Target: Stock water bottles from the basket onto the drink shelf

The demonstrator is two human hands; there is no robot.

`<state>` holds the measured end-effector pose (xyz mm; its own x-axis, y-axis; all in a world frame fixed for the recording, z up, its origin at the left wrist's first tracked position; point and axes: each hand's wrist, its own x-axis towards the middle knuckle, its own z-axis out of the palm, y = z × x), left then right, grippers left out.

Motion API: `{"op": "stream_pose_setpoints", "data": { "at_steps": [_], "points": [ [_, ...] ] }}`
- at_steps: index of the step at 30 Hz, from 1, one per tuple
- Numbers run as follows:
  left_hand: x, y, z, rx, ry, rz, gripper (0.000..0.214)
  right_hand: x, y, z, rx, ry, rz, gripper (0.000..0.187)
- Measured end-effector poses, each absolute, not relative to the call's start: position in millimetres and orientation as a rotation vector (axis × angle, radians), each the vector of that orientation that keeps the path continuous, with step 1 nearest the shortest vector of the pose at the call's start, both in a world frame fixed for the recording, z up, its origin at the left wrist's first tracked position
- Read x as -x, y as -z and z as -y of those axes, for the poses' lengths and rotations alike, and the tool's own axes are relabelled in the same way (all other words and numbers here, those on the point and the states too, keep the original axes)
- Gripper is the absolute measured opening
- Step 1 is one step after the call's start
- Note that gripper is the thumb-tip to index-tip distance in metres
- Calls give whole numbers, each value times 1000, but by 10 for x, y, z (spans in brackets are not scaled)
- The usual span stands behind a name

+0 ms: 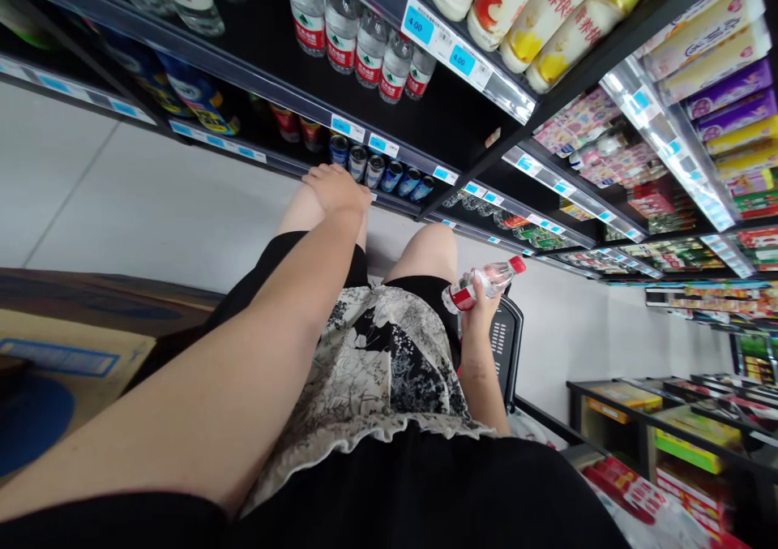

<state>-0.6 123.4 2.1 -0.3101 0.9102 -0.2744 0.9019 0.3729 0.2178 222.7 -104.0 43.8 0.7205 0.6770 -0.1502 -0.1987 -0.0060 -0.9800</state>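
Observation:
My right hand (481,304) is wrapped round a small clear plastic water bottle (463,293) with a red cap and a red-and-white label. The bottle is tilted, its cap pointing up and to the right, beside my right knee. My left hand (336,188) lies flat over my left knee, holding nothing. Just beyond it stand small drink cans (375,172) on the low shelf. Higher up, several water bottles (369,50) with similar red labels stand in a row.
A black slotted plastic basket (508,342) is beside my right forearm. White and yellow milk drink bottles (514,2) fill the upper shelf. Packaged snacks (733,103) line the shelves to the right. At left lies a cardboard box (130,346), and boxed goods (686,439) stand at lower right.

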Motion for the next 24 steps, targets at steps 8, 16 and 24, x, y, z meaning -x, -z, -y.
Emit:
{"op": "stream_pose_setpoints", "data": {
  "at_steps": [8,16,24],
  "points": [
    [-2,-41,-1217,-1588,-23,-2300,64,-2062,-653,947,1046,-1579,386,85],
    [-11,-53,-1199,-1555,-58,-2265,66,-2016,-82,972,914,-2070,417,95],
    [-4,-105,-1180,-1554,-44,-2258,63,-2046,-111,852,779,-2218,507,91]
  ]
}}
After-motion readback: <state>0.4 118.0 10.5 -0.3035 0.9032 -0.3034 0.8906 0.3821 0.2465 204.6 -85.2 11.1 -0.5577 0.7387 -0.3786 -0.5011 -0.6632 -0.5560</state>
